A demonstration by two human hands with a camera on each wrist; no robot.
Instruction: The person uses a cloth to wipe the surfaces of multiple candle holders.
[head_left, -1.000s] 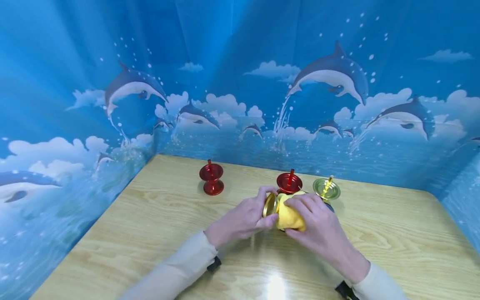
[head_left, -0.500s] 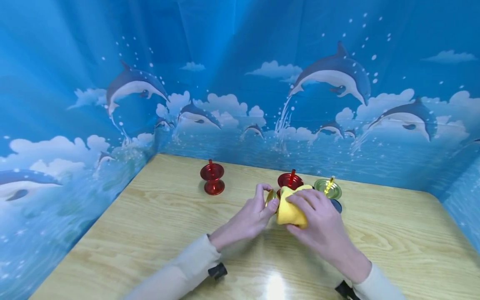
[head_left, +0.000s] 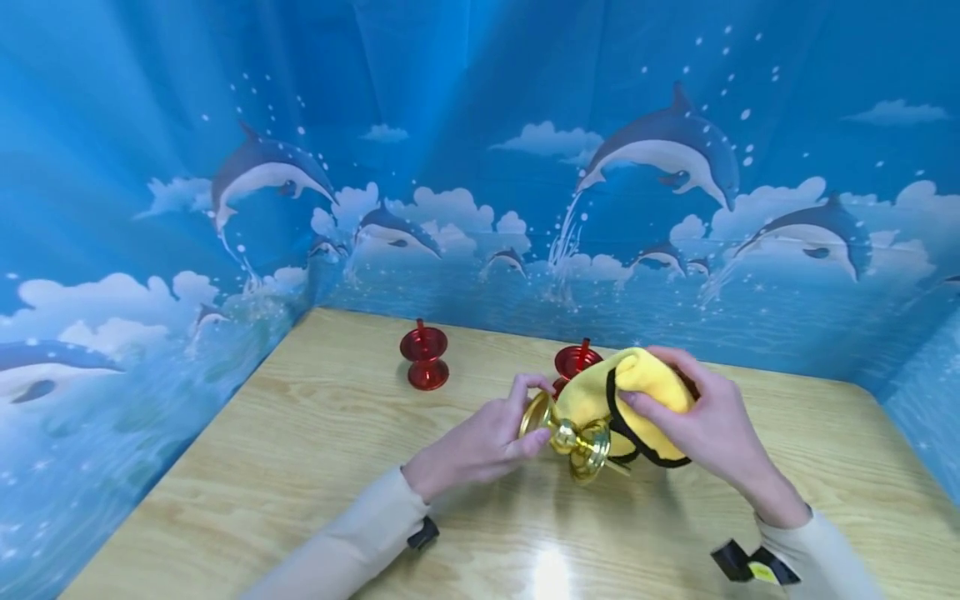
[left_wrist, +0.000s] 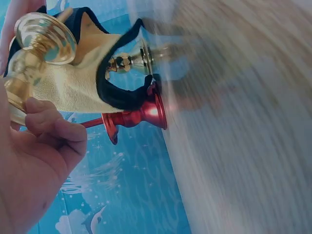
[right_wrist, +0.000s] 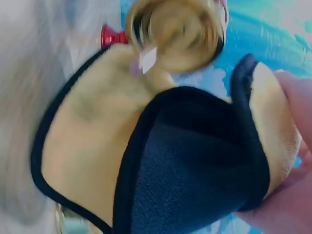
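Left hand (head_left: pixel 487 437), center of head view: grip holds the gold holder (head_left: pixel 566 437) by its round base, fingers and thumb pinching the rim. Right hand (head_left: pixel 723 429), right of center: grip grasps the yellow cloth (head_left: pixel 600 387) with black edging, bunched between thumb and fingers.

Changes vs half a second ago: cloth then covers most of the gold holder; now it is pulled up and to the right, and the holder's ball stem and dish show. Right hand shifts right and is turned. Left hand stays about in place. Black edging now plain in head view. Second gold holder (left_wrist: pixel 139 61), upper right in head view earlier, is now hidden there by cloth and right hand; it shows in the left wrist view, upper middle.

Dishes: held gold holder lies tilted on its side above the worktop (head_left: pixel 337 467), dish end to the right and lower, a thin spike sticking out. Contact with cloth: cannot tell. Left red holder (head_left: pixel 426 360) stands upright, upper middle-left; shallow dish with a red pin rising from it. Right red holder (head_left: pixel 573 362), just above the left hand, same build, pin visible, lower part mostly covered. Both red ones unmoved.

Right wrist view is blurred; cloth's dark side faces that camera. Blue dolphin backdrop (head_left: pixel 465 100) behind.
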